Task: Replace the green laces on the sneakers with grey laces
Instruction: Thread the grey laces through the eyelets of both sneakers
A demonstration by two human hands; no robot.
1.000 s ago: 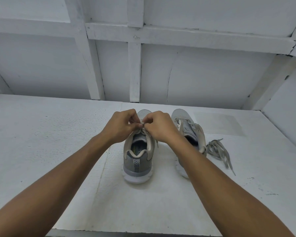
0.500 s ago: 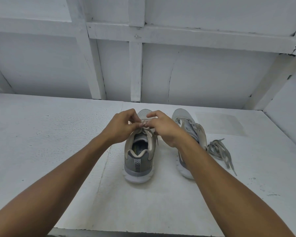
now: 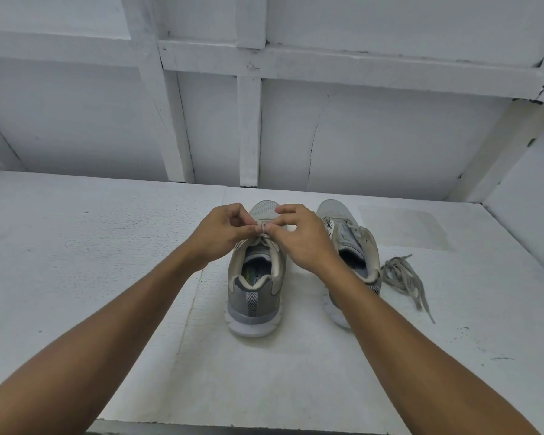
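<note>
- Two shoes, heels toward camera, on white textured tabletop (image 3: 107, 277): left sneaker (image 3: 254, 296), right sneaker (image 3: 350, 233).
- Left hand (image 3: 220, 235) and right hand (image 3: 307, 244) both pinch lace (image 3: 263, 228) above left sneaker's tongue.
- Loose laces (image 3: 402, 276) just beside right sneaker.
- White battened wall (image 3: 374, 130) behind.

On my feed, the grey mesh sneaker on the left (image 3: 253, 296) has a white sole, a beige collar, a black-and-white chevron heel strip (image 3: 252, 302) and a pale grey lace (image 3: 272, 243). The matching grey mesh sneaker on the right (image 3: 349, 229) shows black-and-white patterning beside its eyelets. The loose flat laces (image 3: 402, 277) are grey. The painted tabletop (image 3: 107, 246) and plank wall (image 3: 374, 136) are white.
</note>
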